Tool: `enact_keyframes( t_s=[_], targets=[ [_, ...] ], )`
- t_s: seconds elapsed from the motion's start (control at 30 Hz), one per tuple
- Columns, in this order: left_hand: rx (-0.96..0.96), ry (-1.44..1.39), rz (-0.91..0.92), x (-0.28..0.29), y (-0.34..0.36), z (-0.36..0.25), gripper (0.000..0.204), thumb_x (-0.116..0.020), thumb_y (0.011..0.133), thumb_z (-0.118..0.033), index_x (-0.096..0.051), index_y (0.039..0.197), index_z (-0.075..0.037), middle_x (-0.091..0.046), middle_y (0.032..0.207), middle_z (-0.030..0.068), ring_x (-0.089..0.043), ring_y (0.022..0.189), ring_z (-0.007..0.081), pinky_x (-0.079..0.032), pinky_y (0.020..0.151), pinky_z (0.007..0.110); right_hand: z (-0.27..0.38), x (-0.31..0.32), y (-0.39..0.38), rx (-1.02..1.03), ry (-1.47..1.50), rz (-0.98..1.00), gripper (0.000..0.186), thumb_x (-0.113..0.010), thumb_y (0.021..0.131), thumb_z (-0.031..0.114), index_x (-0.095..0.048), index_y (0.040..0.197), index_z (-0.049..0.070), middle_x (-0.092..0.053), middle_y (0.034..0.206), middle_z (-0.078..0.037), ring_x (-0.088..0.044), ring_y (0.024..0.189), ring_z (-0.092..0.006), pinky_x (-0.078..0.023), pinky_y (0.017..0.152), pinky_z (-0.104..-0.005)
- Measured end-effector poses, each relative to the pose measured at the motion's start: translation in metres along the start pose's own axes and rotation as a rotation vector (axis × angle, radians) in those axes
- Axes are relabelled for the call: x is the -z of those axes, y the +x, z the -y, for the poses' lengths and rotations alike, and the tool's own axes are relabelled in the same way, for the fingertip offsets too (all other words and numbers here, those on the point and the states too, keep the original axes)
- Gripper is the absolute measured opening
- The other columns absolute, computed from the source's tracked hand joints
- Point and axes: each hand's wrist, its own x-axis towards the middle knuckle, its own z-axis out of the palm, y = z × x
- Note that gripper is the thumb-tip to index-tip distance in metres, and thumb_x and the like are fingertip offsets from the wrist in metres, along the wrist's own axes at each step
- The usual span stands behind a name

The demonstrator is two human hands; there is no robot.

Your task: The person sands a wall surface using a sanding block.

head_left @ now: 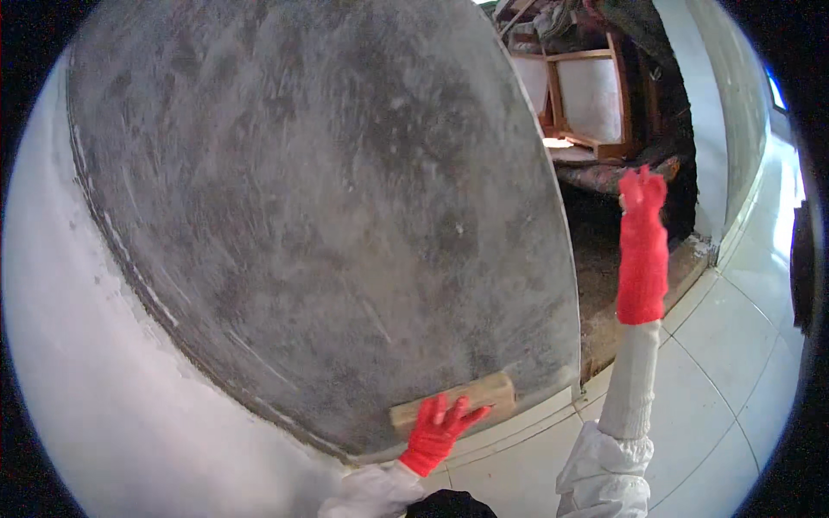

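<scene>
My left hand (pixel 434 433), in a red knit glove, lies with its fingers over a pale wooden block (pixel 496 390), perhaps a float. It holds the block against the lower edge of a large grey plastered wall (pixel 345 198). The plaster looks smooth and patchy, with lighter streaks. My right hand (pixel 643 194), also red-gloved, is raised in front of a doorway to the right of the wall. Its fingers point up and look slightly apart, a little blurred, with nothing visible in them.
White wall (pixel 164 380) borders the plaster on the left. Through the doorway a wooden frame with pale panels (pixel 591 95) stands among dark clutter and a log (pixel 604 177). A rough sill (pixel 691 259) edges the opening. Pale floor tiles (pixel 708 371) extend to the right.
</scene>
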Motion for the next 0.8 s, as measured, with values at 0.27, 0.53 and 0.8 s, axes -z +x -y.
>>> enact_keyframes(
  t_s=[0.27, 0.53, 0.8],
  targets=[
    [0.113, 0.026, -0.029, 0.043, 0.159, 0.023, 0.068, -0.058, 0.085, -0.019, -0.042, 0.149, -0.035, -0.037, 0.150, 0.0126, -0.047, 0.123, 0.0379, -0.043, 0.101, 0.055, -0.086, -0.018, -0.069, -0.160, -0.001, 0.010, 0.061, -0.029, 0.106, 0.047, -0.028, 0.157, 0.013, -0.014, 0.166, -0.010, -0.009, 0.154, -0.0294, -0.015, 0.123, -0.0462],
    [0.054, -0.291, 0.154, 0.055, 0.005, 0.066, 0.052, -0.061, 0.091, -0.023, -0.052, 0.142, -0.024, -0.051, 0.131, 0.0098, -0.053, 0.112, 0.0361, -0.046, 0.097, 0.050, -0.116, -0.027, -0.048, -0.086, -0.274, 0.009, 0.064, -0.026, 0.106, 0.050, -0.027, 0.157, 0.011, -0.016, 0.166, -0.010, -0.010, 0.154, -0.0294, -0.015, 0.123, -0.0478],
    [0.830, 0.455, -0.400, 0.220, 0.120, 0.339, 0.092, -0.077, 0.081, -0.043, -0.030, 0.155, -0.016, -0.028, 0.153, 0.0288, -0.037, 0.135, 0.0470, -0.036, 0.106, 0.052, -0.047, -0.104, -0.158, 0.113, -0.165, -0.021, 0.047, -0.042, 0.107, 0.027, -0.041, 0.152, 0.012, -0.020, 0.165, -0.009, -0.009, 0.154, -0.0289, -0.011, 0.124, -0.0457]
  ],
)
